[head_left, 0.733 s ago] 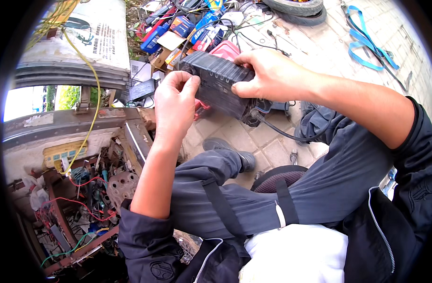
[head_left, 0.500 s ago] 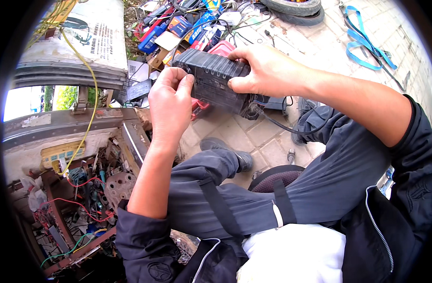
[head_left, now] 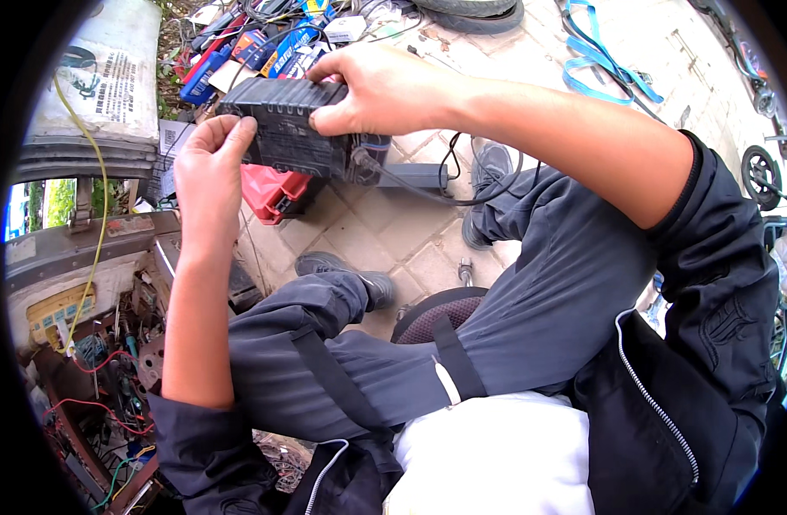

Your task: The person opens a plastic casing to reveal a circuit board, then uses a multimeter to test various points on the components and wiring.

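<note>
Above my knees I hold a black ribbed box (head_left: 294, 148) with cables, which looks like a charger. My right hand (head_left: 359, 93) grips its top, thumb on the near face and fingers over the far edge. At the left end my left hand (head_left: 213, 163) is closed, thumb and forefinger pinched against the box's corner; whether a small part sits between them is hidden. A thick black cable (head_left: 449, 199) runs from the box's right end and loops right. Another thin dark cable rises near its left end.
Below the box are a red case (head_left: 273, 193) and a grey adapter-like block (head_left: 415, 176) on the paving. Boxes and wires (head_left: 273, 51) are heaped beyond. Tires (head_left: 475, 15) and a blue strap (head_left: 595, 60) lie farther right. A bin of tools and wires (head_left: 110, 343) stands left.
The view has swung right, so the scene sits farther left in the picture. Both hands keep hold of the black box; the red case below shows more fully.
</note>
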### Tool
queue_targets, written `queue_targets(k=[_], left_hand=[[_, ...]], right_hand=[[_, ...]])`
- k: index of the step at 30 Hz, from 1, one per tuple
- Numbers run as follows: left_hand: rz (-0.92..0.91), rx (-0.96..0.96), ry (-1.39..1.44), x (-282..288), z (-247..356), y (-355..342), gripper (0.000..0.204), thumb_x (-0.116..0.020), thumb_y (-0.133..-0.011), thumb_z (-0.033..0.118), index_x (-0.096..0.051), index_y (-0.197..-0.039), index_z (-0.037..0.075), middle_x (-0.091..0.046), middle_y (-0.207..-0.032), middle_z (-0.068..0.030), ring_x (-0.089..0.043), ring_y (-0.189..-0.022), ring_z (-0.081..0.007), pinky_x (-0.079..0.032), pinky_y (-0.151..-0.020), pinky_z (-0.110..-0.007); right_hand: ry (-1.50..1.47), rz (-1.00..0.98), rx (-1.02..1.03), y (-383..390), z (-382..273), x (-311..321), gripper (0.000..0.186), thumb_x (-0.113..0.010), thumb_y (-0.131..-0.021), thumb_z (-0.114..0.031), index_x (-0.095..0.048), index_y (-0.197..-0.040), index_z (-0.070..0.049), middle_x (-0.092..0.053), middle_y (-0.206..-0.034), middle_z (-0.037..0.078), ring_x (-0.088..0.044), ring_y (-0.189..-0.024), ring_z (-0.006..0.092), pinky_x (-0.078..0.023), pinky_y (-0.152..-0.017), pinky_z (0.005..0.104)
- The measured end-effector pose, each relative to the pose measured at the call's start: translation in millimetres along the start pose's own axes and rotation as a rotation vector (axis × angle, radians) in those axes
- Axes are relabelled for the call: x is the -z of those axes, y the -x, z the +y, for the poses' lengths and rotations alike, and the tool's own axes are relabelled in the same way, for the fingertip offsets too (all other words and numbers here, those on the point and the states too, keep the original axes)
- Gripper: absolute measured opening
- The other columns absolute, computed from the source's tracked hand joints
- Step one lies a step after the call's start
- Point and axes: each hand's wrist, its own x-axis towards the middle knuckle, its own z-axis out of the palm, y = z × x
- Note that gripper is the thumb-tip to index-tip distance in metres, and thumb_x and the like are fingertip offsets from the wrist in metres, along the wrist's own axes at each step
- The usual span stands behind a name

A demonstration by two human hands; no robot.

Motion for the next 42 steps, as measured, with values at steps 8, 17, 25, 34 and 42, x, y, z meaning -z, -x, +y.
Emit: queue_targets(k=[8, 17, 25, 34, 42], left_hand=[[0.255, 0.045, -0.123, 21, -24, -62, 0.027, -0.073, -0.083, 0.016, -0.067, -0.094, -0.008, -0.066, -0.083, -0.0073, -0.057, -0.073, -0.0115, -0.045, -0.067, -0.028], [0.522, 0.647, 0.091, 57, -146, -121, 0.017, -0.067, -0.082, 0.006, -0.057, -0.068, 0.007, -0.049, -0.057, -0.0016, -0.033, -0.04, -0.0112, -0.022, -0.039, -0.029], [0.713, 0.672, 0.132, 80, -303, -121, 0.009, -0.07, -0.08, 0.002, -0.062, -0.077, 0.004, -0.056, -0.065, -0.0016, -0.049, -0.049, -0.0144, -0.037, -0.046, -0.032], [0.52, 0.153, -0.172, -91, -235, -9, 0.04, -0.067, -0.082, 0.03, -0.055, -0.056, 0.002, -0.059, -0.058, -0.0122, -0.054, -0.055, -0.0256, -0.046, -0.062, -0.041], [-0.539, -0.301, -0.989, -202, -238, 47, 0.08, -0.074, -0.074, 0.021, -0.038, -0.145, 0.011, -0.036, -0.151, -0.0109, -0.032, -0.139, -0.0304, -0.018, -0.116, -0.054]], right_hand=[[0.294, 0.26, 0.18, -52, 14, 17, 0.075, -0.07, -0.077, -0.051, -0.057, -0.127, 0.003, -0.066, -0.105, 0.026, -0.064, -0.104, 0.0371, -0.05, -0.093, 0.0399], [0.31, 0.309, 0.261, -28, 40, 17, 0.066, -0.068, -0.077, -0.046, -0.062, -0.116, 0.007, -0.066, -0.104, 0.029, -0.064, -0.101, 0.0384, -0.05, -0.092, 0.0402], [0.104, 0.026, 0.009, 7, 12, 51, 0.06, -0.065, -0.085, -0.039, -0.055, -0.128, 0.001, -0.059, -0.121, 0.029, -0.058, -0.115, 0.0371, -0.045, -0.099, 0.0408], [0.161, 0.171, 0.216, 0, 35, 35, 0.054, -0.065, -0.085, -0.04, -0.064, -0.113, 0.007, -0.067, -0.102, 0.027, -0.067, -0.097, 0.0343, -0.051, -0.088, 0.0374], [0.17, 0.059, 0.102, 14, 21, 52, 0.051, -0.066, -0.085, -0.039, -0.063, -0.113, 0.003, -0.067, -0.092, 0.024, -0.067, -0.09, 0.033, -0.052, -0.081, 0.0395]])
